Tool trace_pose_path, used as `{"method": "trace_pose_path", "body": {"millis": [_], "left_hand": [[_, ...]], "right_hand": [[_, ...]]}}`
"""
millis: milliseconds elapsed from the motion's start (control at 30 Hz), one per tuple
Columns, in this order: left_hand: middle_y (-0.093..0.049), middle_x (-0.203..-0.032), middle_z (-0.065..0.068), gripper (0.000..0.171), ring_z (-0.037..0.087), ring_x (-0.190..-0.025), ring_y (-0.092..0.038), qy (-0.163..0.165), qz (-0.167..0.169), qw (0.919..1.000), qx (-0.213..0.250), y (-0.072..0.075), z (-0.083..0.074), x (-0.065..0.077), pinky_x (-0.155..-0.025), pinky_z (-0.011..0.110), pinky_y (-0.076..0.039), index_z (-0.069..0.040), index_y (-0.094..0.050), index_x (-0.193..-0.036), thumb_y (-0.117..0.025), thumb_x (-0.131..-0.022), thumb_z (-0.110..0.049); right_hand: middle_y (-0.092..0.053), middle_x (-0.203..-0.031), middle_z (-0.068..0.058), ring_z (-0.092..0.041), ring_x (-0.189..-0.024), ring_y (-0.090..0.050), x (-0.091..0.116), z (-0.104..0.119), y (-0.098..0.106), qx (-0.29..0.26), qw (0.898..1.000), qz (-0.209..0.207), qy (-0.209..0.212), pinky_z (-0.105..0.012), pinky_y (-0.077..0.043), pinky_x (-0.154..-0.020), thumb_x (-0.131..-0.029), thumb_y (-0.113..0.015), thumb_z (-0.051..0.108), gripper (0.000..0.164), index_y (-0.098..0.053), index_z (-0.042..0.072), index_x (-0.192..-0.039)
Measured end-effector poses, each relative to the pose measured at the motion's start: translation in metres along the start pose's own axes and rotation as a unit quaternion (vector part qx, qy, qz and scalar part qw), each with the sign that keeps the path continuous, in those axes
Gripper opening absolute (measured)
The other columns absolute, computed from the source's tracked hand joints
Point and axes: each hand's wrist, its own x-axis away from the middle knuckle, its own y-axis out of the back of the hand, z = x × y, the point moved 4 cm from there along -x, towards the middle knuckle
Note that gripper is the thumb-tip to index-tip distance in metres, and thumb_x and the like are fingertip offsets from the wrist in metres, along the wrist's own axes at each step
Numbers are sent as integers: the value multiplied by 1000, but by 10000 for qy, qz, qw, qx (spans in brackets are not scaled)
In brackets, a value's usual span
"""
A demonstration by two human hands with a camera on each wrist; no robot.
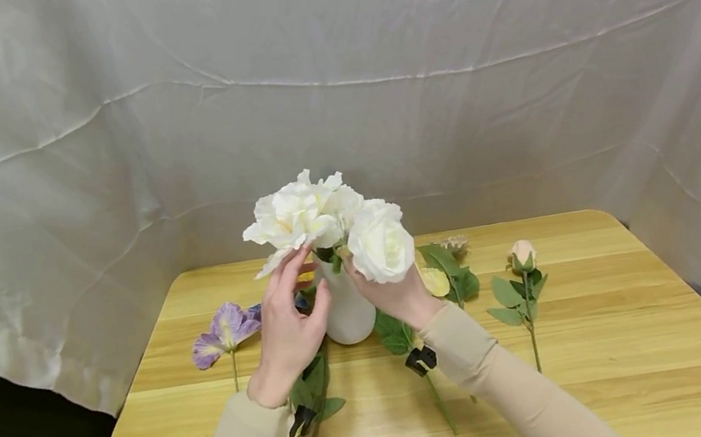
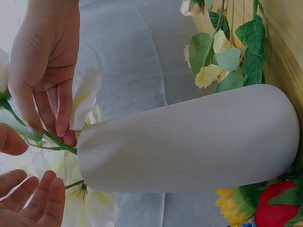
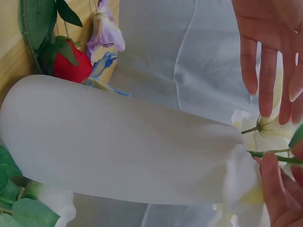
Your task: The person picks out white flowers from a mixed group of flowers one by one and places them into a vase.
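A tall white vase (image 1: 348, 311) stands upright on the table, with white flowers at its mouth. On its right side is a white rose (image 1: 380, 240); my right hand (image 1: 398, 295) pinches its green stem (image 3: 284, 159) just above the rim. Large ruffled white blooms (image 1: 294, 216) spread over the left and back of the mouth. My left hand (image 1: 288, 325) is raised at the left of the vase, fingers extended beneath these blooms and gripping nothing. In the left wrist view, its fingers (image 2: 47, 201) lie close to a thin stem at the rim.
Left of the vase lie a purple flower (image 1: 228, 330), a red rose (image 3: 71, 64) and a yellow sunflower-like bloom (image 2: 236, 205). To the right are yellow flowers (image 1: 435, 281) with leaves and a pale pink rose (image 1: 524, 255). A grey curtain (image 1: 377, 129) hangs behind the table.
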Motion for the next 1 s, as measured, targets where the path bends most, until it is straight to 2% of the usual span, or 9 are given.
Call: {"method": "trace_pose_path", "body": {"millis": [67,133,167,300,367,433,500,733,1000], "left_hand": [[-57,-141,21,52,35,-111,-68,23,-11,10000,-15,0,1,0,-83,49,-62,0,-55,-140,-66,-90,0],[-56,-141,22,52,34,-111,-68,52,-20,10000,-26,0,1,1,-84,49,-61,0,-55,-140,-66,-89,1],[-56,-141,22,52,34,-111,-68,72,-21,10000,-26,0,1,1,-84,49,-61,0,-55,-140,-66,-89,1],[-57,-141,22,52,34,-111,-68,117,-36,9999,-22,0,1,2,-84,49,-61,0,-56,-140,-66,-89,1],[-57,-141,22,52,34,-112,-68,125,-41,9999,-9,1,1,2,-84,50,-61,0,-56,-140,-66,-89,1],[-57,-141,22,52,34,-111,-69,114,-44,9999,8,0,2,2,-83,51,-61,0,-55,-140,-65,-89,1],[-57,-141,22,52,34,-111,-69,105,-40,9999,18,0,2,2,-83,50,-61,0,-55,-141,-65,-90,1],[-57,-141,23,53,35,-111,-68,108,-35,9999,-2,0,1,2,-84,49,-61,0,-55,-141,-66,-90,0],[-58,-139,22,52,34,-110,-69,62,-48,10000,-53,0,1,1,-83,47,-62,-1,-56,-140,-66,-89,0]], "right_hand": [[-66,-100,-15,-29,-96,-64,1,3,1,596,9975,-10,377,-42,-56,-92,-91,-68,9,20,-61,-4,-104],[-66,-101,-14,-29,-98,-65,3,3,2,707,9960,-142,524,-40,-56,-92,-90,-70,8,22,-62,-4,-106],[-66,-104,-15,-29,-101,-65,3,3,2,1009,9923,-260,667,-41,-56,-95,-90,-71,10,25,-62,-4,-108],[-67,-101,-10,-26,-100,-65,6,2,3,1163,9881,-728,690,-39,-56,-91,-87,-76,13,25,-64,1,-105],[-68,-99,-10,-26,-98,-65,7,0,5,892,9898,-987,516,-41,-55,-88,-85,-78,12,22,-66,3,-102],[-68,-95,-11,-28,-94,-65,7,-2,7,169,9925,-1188,228,-43,-55,-85,-83,-79,9,21,-67,3,-99],[-69,-97,-13,-29,-96,-66,5,-4,9,-192,9908,-1336,-46,-45,-55,-86,-84,-79,10,23,-66,1,-102],[-70,-95,-14,-30,-95,-68,-1,-6,11,-844,9850,-1413,-526,-46,-58,-84,-88,-77,14,23,-65,0,-102],[-69,-106,-20,-34,-102,-68,2,-10,11,-1850,9617,-1803,-917,-46,-57,-91,-86,-77,5,36,-61,-6,-116]]}}
